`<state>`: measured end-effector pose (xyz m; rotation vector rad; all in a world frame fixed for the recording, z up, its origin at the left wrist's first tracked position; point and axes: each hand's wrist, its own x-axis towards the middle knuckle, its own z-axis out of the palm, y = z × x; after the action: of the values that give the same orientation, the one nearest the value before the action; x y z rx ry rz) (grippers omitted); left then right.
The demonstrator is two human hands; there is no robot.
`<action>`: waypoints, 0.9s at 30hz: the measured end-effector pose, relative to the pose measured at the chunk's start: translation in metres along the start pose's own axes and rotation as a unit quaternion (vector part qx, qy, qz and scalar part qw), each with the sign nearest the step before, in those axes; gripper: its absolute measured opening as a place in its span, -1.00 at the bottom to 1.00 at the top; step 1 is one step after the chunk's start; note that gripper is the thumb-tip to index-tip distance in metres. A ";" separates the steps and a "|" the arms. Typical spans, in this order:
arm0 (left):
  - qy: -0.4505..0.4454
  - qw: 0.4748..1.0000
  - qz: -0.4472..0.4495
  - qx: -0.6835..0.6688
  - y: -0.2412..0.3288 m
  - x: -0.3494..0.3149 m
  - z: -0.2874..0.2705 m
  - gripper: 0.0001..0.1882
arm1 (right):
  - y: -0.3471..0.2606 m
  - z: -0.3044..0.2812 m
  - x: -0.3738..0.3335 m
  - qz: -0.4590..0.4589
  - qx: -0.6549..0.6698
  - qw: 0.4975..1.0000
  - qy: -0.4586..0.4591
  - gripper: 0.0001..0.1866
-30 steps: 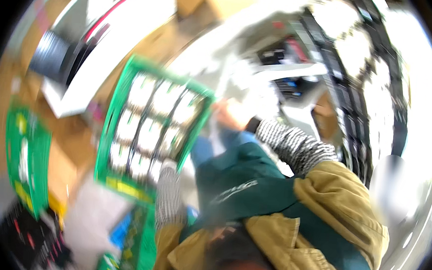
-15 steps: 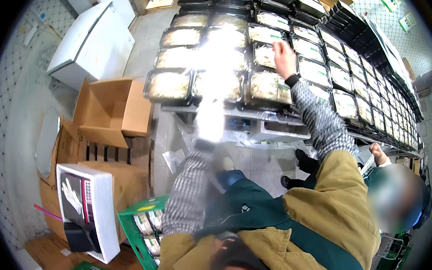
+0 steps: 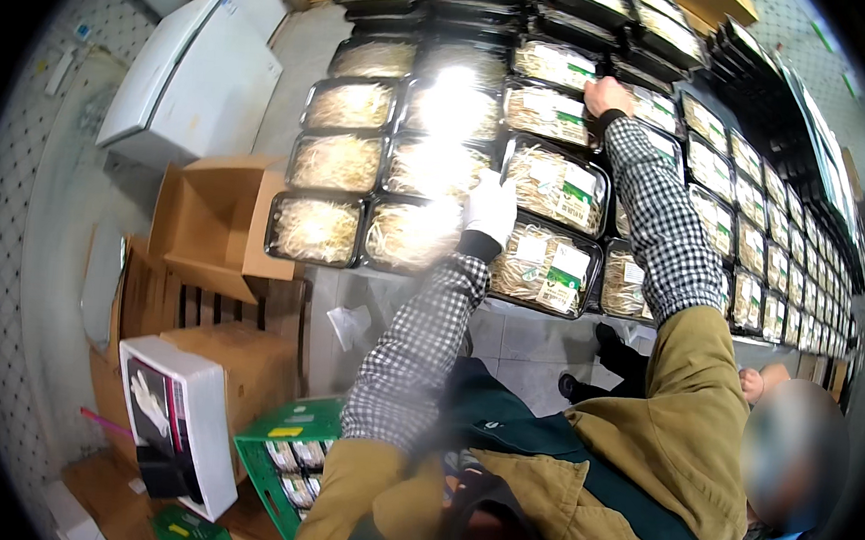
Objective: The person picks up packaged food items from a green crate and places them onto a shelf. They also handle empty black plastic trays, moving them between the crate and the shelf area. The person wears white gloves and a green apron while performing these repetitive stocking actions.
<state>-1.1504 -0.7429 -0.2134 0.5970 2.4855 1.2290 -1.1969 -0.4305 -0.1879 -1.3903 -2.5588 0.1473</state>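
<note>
In a white glove, my left hand [image 3: 491, 210] reaches to the seam between two columns of black plastic trays, its fingers slightly apart and holding nothing I can see. Beside it on the right is a clear-topped tray of bean sprouts [image 3: 549, 186] with a green and white label, sitting a little askew over its neighbour. My bare right hand [image 3: 608, 98] is farther off, fingers curled at the right edge of another labelled bean sprout tray [image 3: 542, 113]. Whatever its fingertips grip is hidden. Left of my gloved hand, the sprout trays [image 3: 335, 163] carry no visible label.
Packed trays cover the table, stacked higher at the back. Black empty trays [image 3: 757, 77] stand at the far right. On the left are an open cardboard box [image 3: 210, 219], a white foam box [image 3: 210, 435] and a green crate [image 3: 259, 459]. Another person's hand [image 3: 754, 383] shows at right.
My left hand has come forward and right, from the table's near edge in among the trays. My right hand has shifted right along the labelled trays. The view has moved closer over the table.
</note>
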 end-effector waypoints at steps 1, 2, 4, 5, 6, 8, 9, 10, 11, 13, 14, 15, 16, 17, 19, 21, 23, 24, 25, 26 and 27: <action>0.017 1.000 0.005 -0.001 -0.006 -0.002 -0.009 -0.55 | -0.015 -0.002 -0.009 -0.013 -0.026 0.999 0.029 -0.52; 0.039 0.999 0.003 -0.002 -0.006 -0.013 -0.025 -0.53 | -0.018 -0.006 -0.009 -0.056 -0.035 0.998 -0.015 -0.56; 0.069 0.997 0.001 -0.038 0.007 -0.032 -0.054 -0.48 | 0.039 0.033 0.049 -0.201 -0.101 0.968 -0.108 -0.59; 0.091 0.994 -0.013 -0.056 0.008 -0.046 -0.068 -0.45 | 0.056 0.044 0.056 -0.215 -0.072 0.968 -0.106 -0.58; 0.192 0.976 0.034 -0.099 0.004 -0.056 -0.073 -0.61 | 0.081 0.050 0.073 -0.249 -0.098 0.958 -0.107 -0.56; 0.298 0.948 0.033 -0.111 -0.007 -0.085 -0.094 -0.76 | 0.116 0.064 0.104 -0.302 -0.135 0.940 -0.083 -0.55; 0.293 0.951 -0.007 -0.101 -0.013 -0.091 -0.104 -0.77 | 0.131 0.063 0.121 -0.292 -0.139 0.943 -0.077 -0.56; 0.326 0.939 -0.032 -0.109 -0.028 -0.102 -0.101 -0.77 | 0.133 0.065 0.135 -0.289 -0.144 0.943 -0.079 -0.56; 0.357 0.924 -0.057 -0.120 -0.046 -0.122 -0.098 -0.77 | 0.125 0.072 0.151 -0.291 -0.151 0.941 -0.078 -0.56; 0.446 0.879 -0.148 -0.082 -0.056 -0.167 -0.087 -0.76 | 0.087 0.071 0.168 -0.313 -0.167 0.931 -0.078 -0.57; 0.484 0.857 -0.168 -0.060 -0.065 -0.187 -0.075 -0.76 | 0.077 0.058 0.180 -0.318 -0.182 0.928 -0.069 -0.58; 0.511 0.838 -0.187 -0.042 -0.068 -0.215 -0.067 -0.75 | 0.069 0.043 0.184 -0.320 -0.194 0.925 -0.063 -0.58; 0.490 0.845 -0.210 -0.040 -0.088 -0.263 -0.134 -0.76 | 0.091 0.026 0.149 -0.281 -0.189 0.939 -0.058 -0.58; 0.480 0.843 -0.237 -0.057 -0.103 -0.300 -0.162 -0.76 | 0.104 -0.006 0.132 -0.256 -0.196 0.946 -0.037 -0.59; 0.552 0.780 -0.294 0.029 -0.160 -0.385 -0.144 -0.71 | 0.068 -0.041 0.121 -0.270 -0.210 0.939 0.004 -0.60; 0.525 0.739 -0.422 0.024 -0.179 -0.475 -0.163 -0.65 | 0.045 -0.079 0.093 -0.284 -0.206 0.935 0.044 -0.61; 0.571 0.667 -0.475 0.065 -0.219 -0.562 -0.182 -0.66 | 0.018 -0.095 0.033 -0.329 -0.154 0.930 0.056 -0.61; 0.575 0.598 -0.550 0.098 -0.246 -0.612 -0.176 -0.68 | -0.011 -0.104 -0.023 -0.371 -0.127 0.919 0.049 -0.62; 0.614 0.583 -0.511 0.148 -0.291 -0.664 -0.165 -0.68 | -0.033 -0.112 -0.082 -0.408 -0.091 0.908 0.026 -0.62; 0.620 0.551 -0.554 0.066 -0.308 -0.696 -0.169 -0.67 | -0.057 -0.121 -0.156 -0.447 -0.059 0.892 -0.002 -0.62; 0.592 0.520 -0.614 0.046 -0.334 -0.735 -0.172 -0.69 | -0.081 -0.122 -0.236 -0.477 -0.029 0.877 -0.051 -0.63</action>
<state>-0.6659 -1.4024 -0.3191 -2.3885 2.4499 0.7581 -1.1092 -0.6751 -0.0886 -0.0018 -3.0130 -0.0325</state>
